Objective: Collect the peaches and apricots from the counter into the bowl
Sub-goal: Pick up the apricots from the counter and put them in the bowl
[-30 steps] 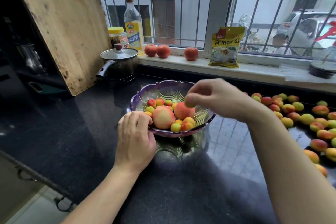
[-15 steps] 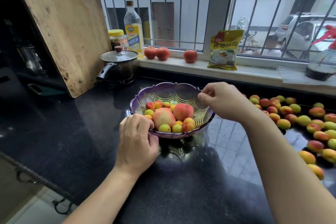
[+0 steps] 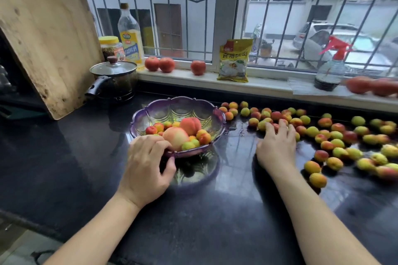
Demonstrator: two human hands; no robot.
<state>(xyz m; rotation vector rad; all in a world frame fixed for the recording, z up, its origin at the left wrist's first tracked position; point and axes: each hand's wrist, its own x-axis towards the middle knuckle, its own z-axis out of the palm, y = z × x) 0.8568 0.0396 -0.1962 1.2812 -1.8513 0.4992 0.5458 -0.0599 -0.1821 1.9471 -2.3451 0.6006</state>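
Observation:
A purple glass bowl [image 3: 178, 105] stands on the black counter [image 3: 215, 211]. Inside lie two peaches [image 3: 190, 125] and several small apricots. My left hand [image 3: 146, 165] grips the bowl's near rim. My right hand [image 3: 276, 147] lies over the counter to the right of the bowl, fingers spread, fingertips touching the nearest apricots of a wide scatter [image 3: 327, 133]. I see nothing held in the right hand.
A wooden cutting board [image 3: 47, 34] leans at the back left beside a lidded pot [image 3: 114, 77]. On the windowsill [image 3: 265, 87] are an oil bottle, a jar, three tomatoes [image 3: 165, 64], a yellow packet [image 3: 233, 60] and a spray bottle [image 3: 331, 69].
My right hand has left the bowl, where it dropped an apricot, and moved right onto the scattered fruit. The view has shifted to the right. My left hand still holds the rim.

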